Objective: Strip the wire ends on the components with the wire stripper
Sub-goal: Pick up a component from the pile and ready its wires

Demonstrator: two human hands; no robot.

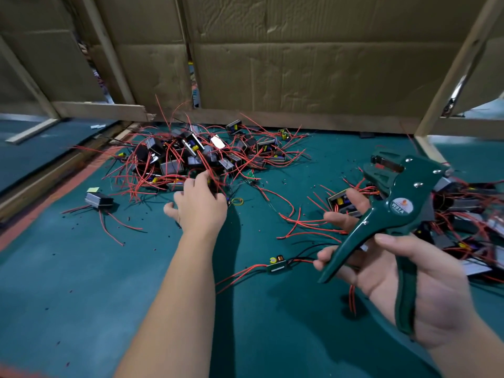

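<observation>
Nearest the lens, the left forearm (174, 296) rises from the bottom edge over the green mat (68, 296). Far left, a lone component (99, 200) lies on the mat with its red wires trailing towards the camera, apart from the rest. The left hand (200, 203) reaches palm-down into the near edge of the main pile of components (191, 154), thumb splayed out. Its fingertips are buried among the red wires, so I cannot tell whether they pinch anything. A cardboard wall (300, 64) stands behind the pile. A small circuit board (276, 264) lies between the two arms. The right hand (409, 282) holds the wire stripper (395, 211) above the mat. One handle lies across the palm and the fingers curl loosely behind the other, with the handles spread wide. The tool's head points up and away. More components (469, 214) lie heaped behind it on the right.
</observation>
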